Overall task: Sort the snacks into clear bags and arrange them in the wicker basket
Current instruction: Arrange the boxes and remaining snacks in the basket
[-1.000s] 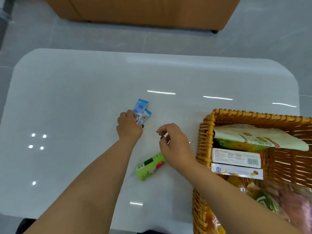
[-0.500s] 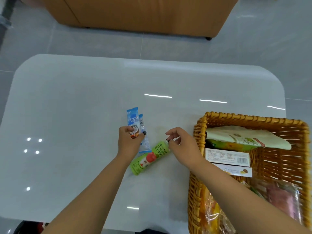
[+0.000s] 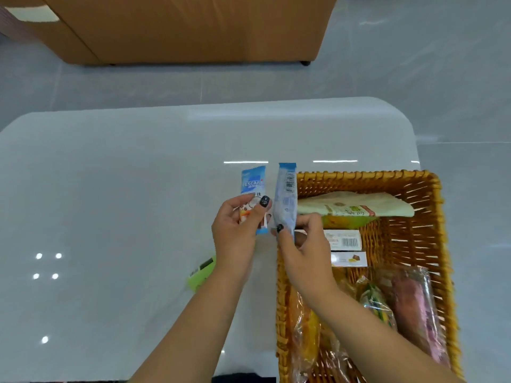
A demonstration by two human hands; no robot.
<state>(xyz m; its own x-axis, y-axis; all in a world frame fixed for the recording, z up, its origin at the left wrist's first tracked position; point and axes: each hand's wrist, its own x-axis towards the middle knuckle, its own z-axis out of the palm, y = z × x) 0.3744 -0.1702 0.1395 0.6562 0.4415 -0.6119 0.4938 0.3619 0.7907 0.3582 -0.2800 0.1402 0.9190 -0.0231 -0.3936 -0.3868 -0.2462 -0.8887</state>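
Your wicker basket (image 3: 367,181) at 3 o'clock already holds several bagged snacks, so you look well along. Your left hand (image 3: 237,230) grips one blue sachet (image 3: 253,183) and your right hand (image 3: 301,244) pinches another blue sachet (image 3: 286,197), both lifted above the surface (image 3: 110,203). The green packet (image 3: 200,273) lies at 8 o'clock, half hidden under your left forearm, not yet bagged.
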